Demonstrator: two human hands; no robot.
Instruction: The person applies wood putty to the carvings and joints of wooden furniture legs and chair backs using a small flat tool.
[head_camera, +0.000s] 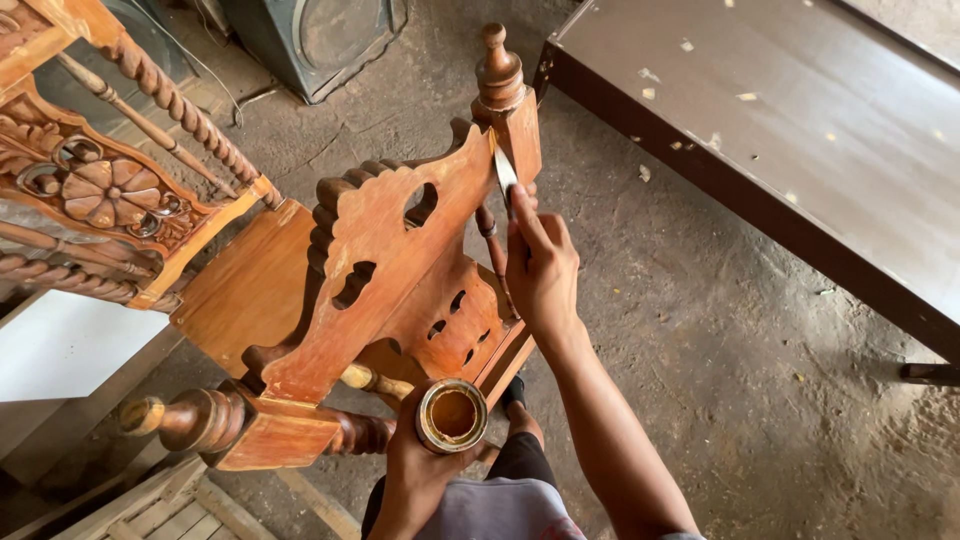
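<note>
A carved reddish-brown wooden chair lies tipped toward me, its pierced backrest up and a turned finial post at the top. My right hand grips a small putty knife, its metal blade pressed on the joint between the backrest and the post. My left hand holds a small round tin with brownish filler inside, just below the chair's lower rail.
Another carved chair with twisted spindles stands at the left. A long dark brown board or tabletop runs along the right. A grey box sits at the top on the dusty concrete floor. Slatted wood lies at the bottom left.
</note>
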